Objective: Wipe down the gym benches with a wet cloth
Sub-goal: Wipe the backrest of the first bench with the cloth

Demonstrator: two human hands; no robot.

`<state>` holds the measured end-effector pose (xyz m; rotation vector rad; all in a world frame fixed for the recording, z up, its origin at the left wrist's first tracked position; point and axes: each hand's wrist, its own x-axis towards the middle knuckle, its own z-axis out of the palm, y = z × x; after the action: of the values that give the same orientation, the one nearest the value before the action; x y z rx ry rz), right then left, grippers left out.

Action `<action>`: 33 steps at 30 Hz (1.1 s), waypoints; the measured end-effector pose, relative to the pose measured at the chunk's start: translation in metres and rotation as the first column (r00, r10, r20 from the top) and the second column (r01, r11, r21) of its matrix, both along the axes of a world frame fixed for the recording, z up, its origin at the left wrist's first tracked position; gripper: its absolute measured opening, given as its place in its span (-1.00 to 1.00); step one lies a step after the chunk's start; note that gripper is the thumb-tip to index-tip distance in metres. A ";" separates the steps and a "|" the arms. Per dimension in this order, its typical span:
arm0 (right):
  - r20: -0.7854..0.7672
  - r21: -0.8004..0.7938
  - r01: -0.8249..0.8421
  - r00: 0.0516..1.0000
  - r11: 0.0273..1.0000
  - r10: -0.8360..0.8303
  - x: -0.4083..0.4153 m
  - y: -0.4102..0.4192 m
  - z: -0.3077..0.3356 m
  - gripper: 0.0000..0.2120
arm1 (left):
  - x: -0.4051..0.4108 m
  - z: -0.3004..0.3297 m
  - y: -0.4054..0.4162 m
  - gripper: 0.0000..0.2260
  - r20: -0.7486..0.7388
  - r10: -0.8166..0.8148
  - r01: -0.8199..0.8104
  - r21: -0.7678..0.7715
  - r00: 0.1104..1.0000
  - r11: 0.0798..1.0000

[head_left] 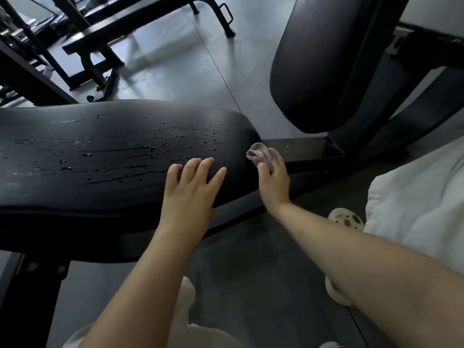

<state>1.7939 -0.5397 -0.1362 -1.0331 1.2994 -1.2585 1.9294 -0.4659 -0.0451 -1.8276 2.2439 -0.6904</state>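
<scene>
two bare forearms reach out from the bottom of the view, over pale trousers and a grey floor. the left hand lies flat on the near edge of the bench pad, palm down, fingers straight and a little spread, holding nothing. the right hand sits just beside it at the pad's rounded end, its fingers curled round a small bunched cloth, greyish-lilac, which sticks out above the knuckles and touches the end edge of the pad. how the thumb lies under the cloth i cannot tell.

the pad is black and long, running off to the left, and its top is wet: thin streaks and scattered drops of water shine across the middle and toward the right end. beyond the cloth a black steel frame rail runs on to a second black pad, tilted up steeply at the upper right.

by the right arm, a cream clog with holes stands on the floor, and a white fabric fills the right edge. farther back at the upper left stand more dark bench frames.
</scene>
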 end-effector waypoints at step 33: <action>-0.266 0.011 -0.453 0.858 0.891 0.440 -0.023 -0.053 -0.004 -0.57 | 0.002 -0.002 -0.005 -0.34 -0.104 -0.049 0.046 -0.025 0.993 0.999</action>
<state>1.7713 -0.5930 -0.1403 -1.4813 1.1307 -0.8204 1.9317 -0.4708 -0.0472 -1.8680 2.3616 -0.6449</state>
